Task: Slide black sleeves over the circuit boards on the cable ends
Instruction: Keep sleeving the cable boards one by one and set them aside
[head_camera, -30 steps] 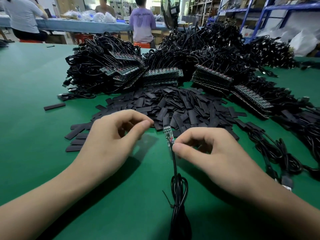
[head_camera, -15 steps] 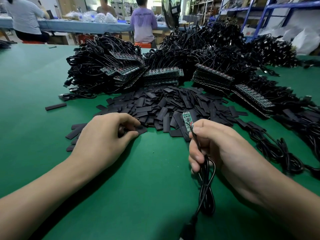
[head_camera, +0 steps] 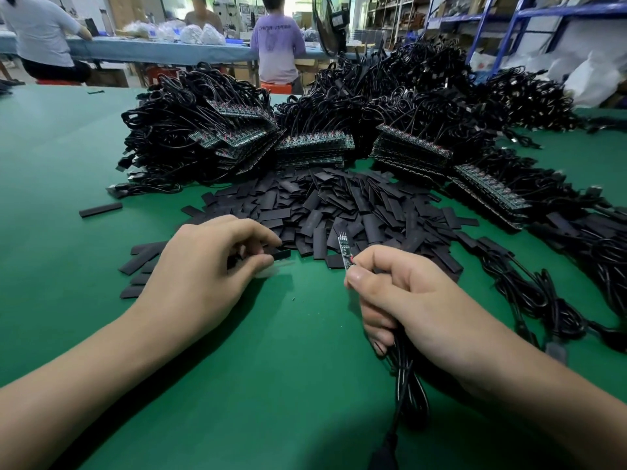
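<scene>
Circuit board (head_camera: 345, 251) stands at near edge of sleeve pile (head_camera: 339, 205), base pinched by right hand (head_camera: 417, 300), cable (head_camera: 409, 381) in same fist. Left hand (head_camera: 210, 269) pinches one sleeve (head_camera: 281, 255) there too. Risk: flattened sleeve mouth snags board corner, buckles.

Both arms over the green table (head_camera: 305, 351) are bare. The left forearm (head_camera: 84, 385), at the table's near-left side, and the right forearm (head_camera: 549, 408), at its near-right side, show skin up to the picture's edge. The left hand (head_camera: 203, 266) and right hand (head_camera: 417, 300) are bare as well. The right thumbnail (head_camera: 356, 276), toward the table's middle, is short, rounded and plain.
</scene>
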